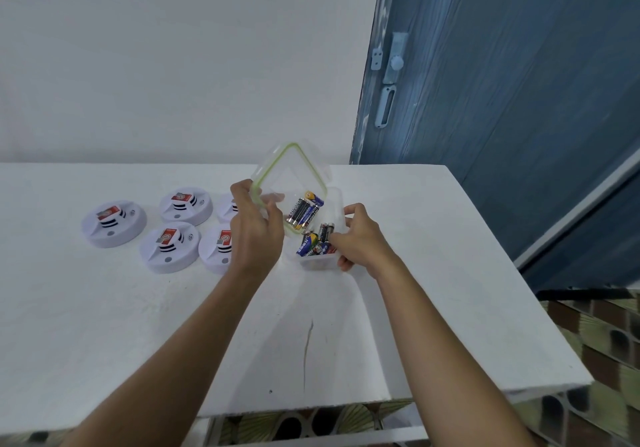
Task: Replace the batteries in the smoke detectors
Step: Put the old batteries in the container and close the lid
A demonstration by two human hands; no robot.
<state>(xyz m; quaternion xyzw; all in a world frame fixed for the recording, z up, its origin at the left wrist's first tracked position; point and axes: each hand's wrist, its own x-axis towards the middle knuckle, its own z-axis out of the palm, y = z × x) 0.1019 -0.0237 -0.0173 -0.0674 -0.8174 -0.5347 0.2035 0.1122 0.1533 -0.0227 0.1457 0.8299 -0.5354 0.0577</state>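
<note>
Tilted green-rimmed lid (pixel 292 176) in left hand (pixel 256 228), box (pixel 318 261) of batteries (pixel 317 240) in right hand (pixel 360 239), beside 5 smoke detectors (pixel 169 247).

smoke detectors (pixel 113 223) on surface (pixel 138 325), clustered left of container (pixel 318 262) | batteries (pixel 317 241) in container | container near surface middle | lid (pixel 277 166) tilted over container's far-left side | wall (pixel 173 66) behind surface | door (pixel 519 100) behind surface at right

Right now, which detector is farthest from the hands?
The leftmost detector, alone at the left end; the other four sit nearer the left hand, which partly hides two.
</note>
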